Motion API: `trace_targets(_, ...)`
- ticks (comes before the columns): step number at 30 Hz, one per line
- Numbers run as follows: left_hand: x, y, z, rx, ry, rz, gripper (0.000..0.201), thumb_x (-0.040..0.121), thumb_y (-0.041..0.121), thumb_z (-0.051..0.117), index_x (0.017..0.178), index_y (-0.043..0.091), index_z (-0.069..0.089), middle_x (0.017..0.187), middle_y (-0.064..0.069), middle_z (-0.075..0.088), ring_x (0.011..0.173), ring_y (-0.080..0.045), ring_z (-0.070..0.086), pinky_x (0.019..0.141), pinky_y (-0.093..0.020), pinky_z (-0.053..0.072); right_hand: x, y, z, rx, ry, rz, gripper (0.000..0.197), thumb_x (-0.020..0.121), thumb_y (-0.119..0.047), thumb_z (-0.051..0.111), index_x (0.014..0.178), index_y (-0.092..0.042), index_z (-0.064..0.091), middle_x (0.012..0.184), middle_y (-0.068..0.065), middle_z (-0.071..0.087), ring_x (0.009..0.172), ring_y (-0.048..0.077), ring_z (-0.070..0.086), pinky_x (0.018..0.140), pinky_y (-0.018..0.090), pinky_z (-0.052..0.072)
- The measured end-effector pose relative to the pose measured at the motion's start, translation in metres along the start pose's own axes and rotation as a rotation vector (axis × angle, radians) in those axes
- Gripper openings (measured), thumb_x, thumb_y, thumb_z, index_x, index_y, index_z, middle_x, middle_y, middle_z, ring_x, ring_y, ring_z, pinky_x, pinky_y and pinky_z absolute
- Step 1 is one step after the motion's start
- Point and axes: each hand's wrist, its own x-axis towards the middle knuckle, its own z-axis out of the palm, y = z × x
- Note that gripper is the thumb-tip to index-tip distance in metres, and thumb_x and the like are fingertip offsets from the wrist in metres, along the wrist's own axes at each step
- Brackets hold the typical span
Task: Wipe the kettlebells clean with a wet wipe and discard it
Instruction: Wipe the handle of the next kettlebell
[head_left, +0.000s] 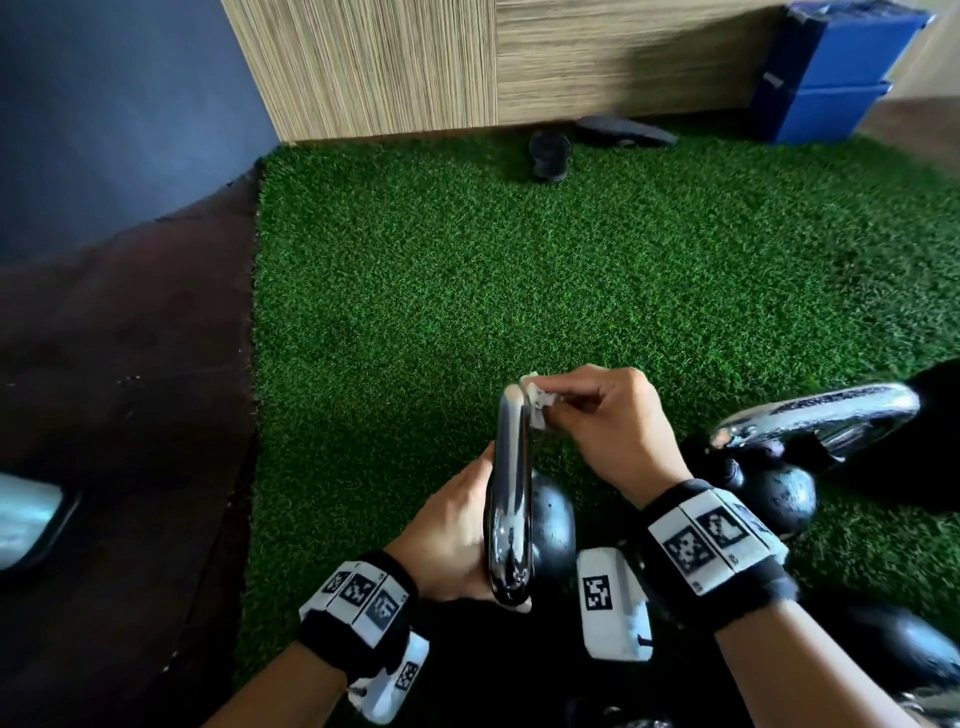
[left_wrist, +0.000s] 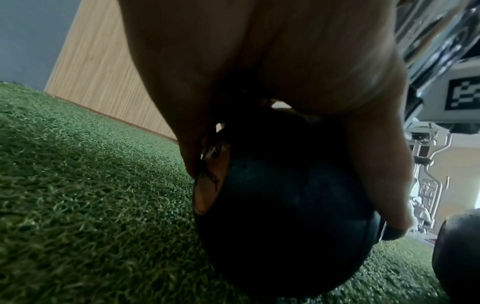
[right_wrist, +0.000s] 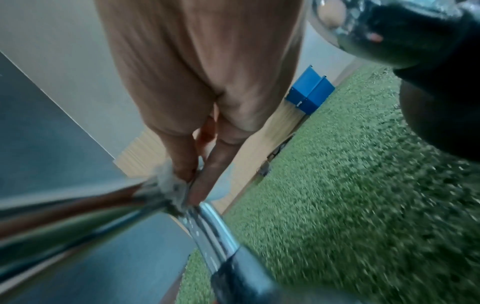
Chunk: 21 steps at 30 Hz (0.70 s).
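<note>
Green artificial turf (head_left: 571, 270) fills the middle of the head view. A wood-grain panel (head_left: 415, 62) runs along the top edge, with a dark blue wall (head_left: 104, 104) at upper left. Two stacked blue boxes (head_left: 831, 78) sit at upper right. Small dark objects (head_left: 549, 156) lie on the turf near the panel. Dark flooring (head_left: 130, 415) borders the left side.

The head camera looks steeply down over both wrists onto the green turf (head_left: 519, 291), while each wrist camera sits close behind its fingers, low near that same turf, sharing the chrome-handled kettlebell (head_left: 511, 499) between them.
</note>
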Motion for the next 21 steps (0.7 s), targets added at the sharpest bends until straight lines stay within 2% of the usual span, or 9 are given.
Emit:
trace_targets(4,0.002,-0.006,-0.007,0.114,-0.064,-0.095,0.126,0.043,0.060,0.093,0.148,0.033,0.029,0.139,0.043,0.030,0.131,0.015,0.037,0.109,-0.007,0.033,-0.009,-0.015,-0.012,-0.080,-0.171,-0.046,0.022,0.079,0.023,0.063,0.099,0.015,0.069,0.077,0.001,0.063,0.061,0.001,0.059,0.056,0.014,0.048)
trace_targets(6,0.006,-0.005,-0.011,0.126,-0.101,-0.146,0.132,0.040,0.059,0.094,0.150,0.029,0.026,0.135,0.045,0.028,0.130,0.014,0.038,0.110,-0.011,0.034,-0.011,-0.023,-0.016,-0.092,-0.229,-0.028,0.017,0.079,0.019,0.065,0.096,0.016,0.069,0.078,0.007,0.068,0.056,-0.003,0.064,0.055,0.011,0.053)
trace_targets(9,0.014,-0.005,-0.017,0.130,-0.162,-0.167,0.126,0.044,0.054,0.096,0.148,0.026,0.030,0.130,0.045,0.031,0.125,0.020,0.038,0.103,0.000,0.030,-0.006,-0.027,-0.015,0.000,-0.224,0.063,0.020,0.082,0.019,0.061,0.102,0.021,0.064,0.097,0.027,0.070,0.054,0.001,0.067,0.058,0.020,0.059)
trace_targets(10,0.016,-0.005,-0.019,0.131,-0.180,-0.186,0.124,0.045,0.052,0.097,0.147,0.026,0.032,0.128,0.042,0.035,0.123,0.018,0.041,0.102,0.000,0.031,-0.005,-0.027,-0.015,0.014,-0.216,0.077,0.020,0.083,0.019,0.061,0.103,0.021,0.064,0.099,0.030,0.069,0.055,0.003,0.068,0.059,0.024,0.060)
trace_targets(13,0.023,-0.005,-0.025,0.076,-0.213,-0.240,0.119,0.046,0.046,0.099,0.146,0.024,0.039,0.129,0.034,0.050,0.126,0.011,0.048,0.110,-0.017,0.040,-0.012,-0.028,-0.014,-0.051,-0.270,0.036,0.012,0.077,0.013,0.072,0.086,0.006,0.073,0.088,0.023,0.074,0.064,0.021,0.073,0.062,0.037,0.063)
trace_targets(15,0.028,-0.004,-0.027,0.059,-0.259,-0.219,0.119,0.049,0.048,0.098,0.150,0.027,0.039,0.145,0.025,0.048,0.138,0.005,0.041,0.119,-0.030,0.035,-0.021,-0.029,-0.013,-0.043,-0.354,0.025,0.022,0.072,0.009,0.079,0.074,-0.013,0.076,0.079,0.016,0.075,0.068,0.029,0.074,0.063,0.040,0.063)
trace_targets(16,0.030,-0.004,-0.027,0.084,-0.287,-0.196,0.119,0.051,0.050,0.097,0.152,0.030,0.038,0.152,0.020,0.043,0.143,0.000,0.037,0.122,-0.034,0.031,-0.023,-0.028,-0.013,-0.023,-0.380,0.032,0.024,0.071,0.007,0.080,0.071,-0.017,0.076,0.078,0.015,0.076,0.068,0.031,0.074,0.064,0.041,0.063)
trace_targets(18,0.033,-0.003,-0.028,0.095,-0.312,-0.180,0.118,0.053,0.053,0.095,0.153,0.032,0.035,0.156,0.016,0.039,0.147,-0.007,0.033,0.124,-0.038,0.027,-0.023,-0.026,-0.011,0.022,-0.391,0.047,0.022,0.071,0.004,0.081,0.072,-0.017,0.076,0.079,0.015,0.076,0.070,0.033,0.074,0.066,0.044,0.063)
trace_targets(21,0.034,-0.002,-0.029,0.108,-0.329,-0.219,0.108,0.054,0.059,0.093,0.146,0.029,0.044,0.147,0.011,0.049,0.141,-0.013,0.043,0.118,-0.040,0.036,-0.026,-0.027,-0.010,0.039,-0.432,0.043,0.020,0.069,0.003,0.083,0.075,-0.016,0.077,0.080,0.015,0.076,0.071,0.035,0.074,0.067,0.044,0.063)
